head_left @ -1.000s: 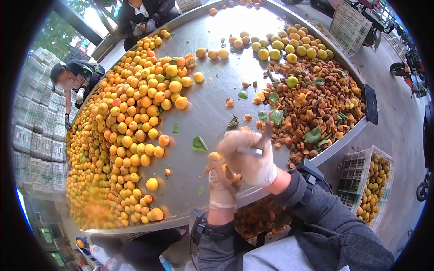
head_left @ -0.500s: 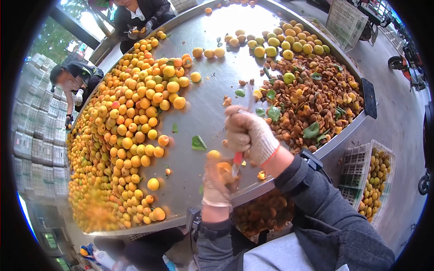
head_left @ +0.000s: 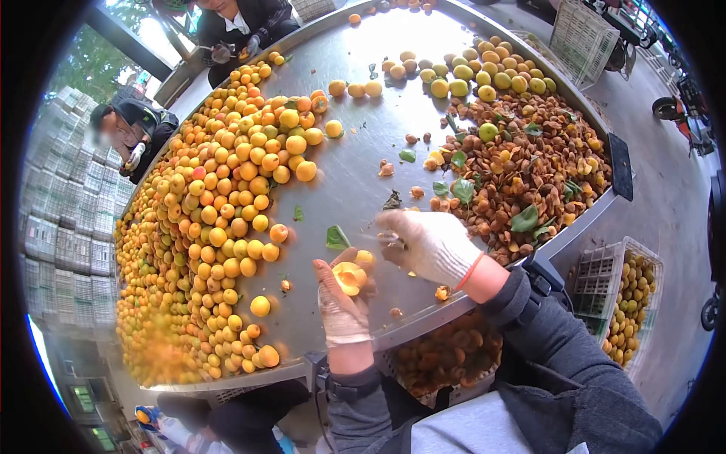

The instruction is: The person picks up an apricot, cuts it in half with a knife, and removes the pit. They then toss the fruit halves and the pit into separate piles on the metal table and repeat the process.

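Observation:
My left hand [head_left: 344,303], in a stained white glove, is closed around a cut-open apricot [head_left: 349,278] whose yellow inner flesh faces up. To its right my gloved right hand [head_left: 432,244] is raised over the metal table [head_left: 318,219], its fingers curled and partly blurred. A thin dark thing shows at those fingers, too smeared to name. One green leaf [head_left: 337,237] lies just above my left hand. Beyond my right hand is the heap of brown pits and scraps [head_left: 522,166].
A big pile of whole apricots [head_left: 219,219] covers the table's left side. More fruit [head_left: 484,72] lies at the back right. A black flat device [head_left: 620,166] sits on the right edge. Crates of fruit [head_left: 628,303] stand below. Two people [head_left: 238,30] work at the far left.
The apricot in my left hand now shows open halves. My right hand has moved down and right, away from the left, and the red-handled knife seen before is no longer clearly visible.

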The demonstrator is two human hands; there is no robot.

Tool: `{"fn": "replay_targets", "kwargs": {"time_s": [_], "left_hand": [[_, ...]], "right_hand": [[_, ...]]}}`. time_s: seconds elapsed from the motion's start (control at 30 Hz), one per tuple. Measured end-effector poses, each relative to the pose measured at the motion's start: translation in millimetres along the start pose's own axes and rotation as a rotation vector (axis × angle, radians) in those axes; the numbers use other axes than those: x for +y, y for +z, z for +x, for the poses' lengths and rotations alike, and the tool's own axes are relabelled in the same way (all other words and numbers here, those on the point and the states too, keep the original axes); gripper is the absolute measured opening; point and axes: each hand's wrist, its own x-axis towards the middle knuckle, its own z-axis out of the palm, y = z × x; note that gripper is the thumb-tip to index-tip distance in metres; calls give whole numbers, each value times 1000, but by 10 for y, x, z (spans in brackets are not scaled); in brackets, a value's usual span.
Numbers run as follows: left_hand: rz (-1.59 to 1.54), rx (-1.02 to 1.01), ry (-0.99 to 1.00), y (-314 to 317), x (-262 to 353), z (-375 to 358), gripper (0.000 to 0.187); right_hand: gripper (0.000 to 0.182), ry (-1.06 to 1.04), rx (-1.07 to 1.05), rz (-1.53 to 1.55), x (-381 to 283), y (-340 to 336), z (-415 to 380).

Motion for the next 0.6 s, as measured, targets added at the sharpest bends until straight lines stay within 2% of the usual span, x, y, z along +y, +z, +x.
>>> {"fn": "replay_targets", "kwargs": {"time_s": [0.03, 0.1, 0.17, 0.23, 0.37, 0.43, 0.47, 0.53, 0.57, 0.6], "left_hand": [[-81, -22, -60, 7, 12, 3, 71], [-54, -13, -64, 64, -17, -12, 73], [-23, 1, -72, 86, -60, -9, 74], [61, -21, -48, 75, -110, 10, 73], [-12, -4, -126, 25, -125, -26, 68], [1148, -164, 525, -69, -32, -186, 52], [1152, -167, 526, -55, 47, -265, 52], [504, -426, -55, 46, 225, -455, 29], [507, -431, -57, 91, 240, -516, 29], [657, -633, 42, 140, 229, -574, 29]], "right_hand": [[25, -2, 1, -3, 11, -1, -14], [26, -139, -135, 255, -38, -15, -78], [29, -280, -235, 152, -58, 111, -182], [29, -249, -309, 65, -64, 133, -188], [22, -349, -211, 95, -17, 191, -182], [16, -273, 20, 392, -7, 156, -116], [14, 15, -25, 601, -17, 38, -93], [10, 185, 59, 716, 102, -95, -1], [10, 296, 67, 762, 133, -163, 6], [10, 300, 73, 761, 110, -226, -5]]}}
